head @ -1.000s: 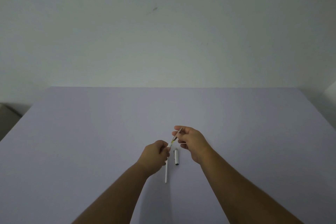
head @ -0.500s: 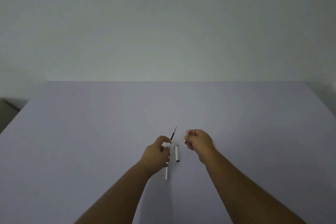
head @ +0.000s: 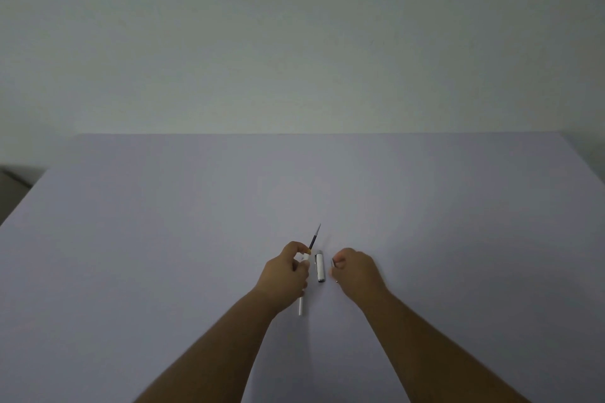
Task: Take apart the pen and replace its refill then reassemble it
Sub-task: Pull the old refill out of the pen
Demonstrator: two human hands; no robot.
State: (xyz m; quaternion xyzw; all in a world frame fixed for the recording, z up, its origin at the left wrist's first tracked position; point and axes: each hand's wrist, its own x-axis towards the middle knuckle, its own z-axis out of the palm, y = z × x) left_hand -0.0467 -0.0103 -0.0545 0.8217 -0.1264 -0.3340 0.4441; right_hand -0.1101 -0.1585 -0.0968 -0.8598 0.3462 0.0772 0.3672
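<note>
My left hand (head: 288,275) grips a white pen barrel (head: 301,306), whose lower end sticks out below the fist. A dark refill (head: 314,236) with a thin tip juts up and away from the barrel's open top. The white pen cap (head: 320,266) lies on the table between my hands, touching neither. My right hand (head: 355,270) rests low over the table to the right of the cap, fingers curled around a small silvery piece (head: 334,262), the pen's tip section; most of it is hidden.
A pale lilac table (head: 163,239) fills the lower view, its far edge meeting a plain light wall (head: 294,42). Its left edge runs diagonally at the far left, with dark floor beyond.
My right hand pulled the small piece off the refill's tip and moved right and down toward the table. The refill now stands bare out of the barrel in my left hand.
</note>
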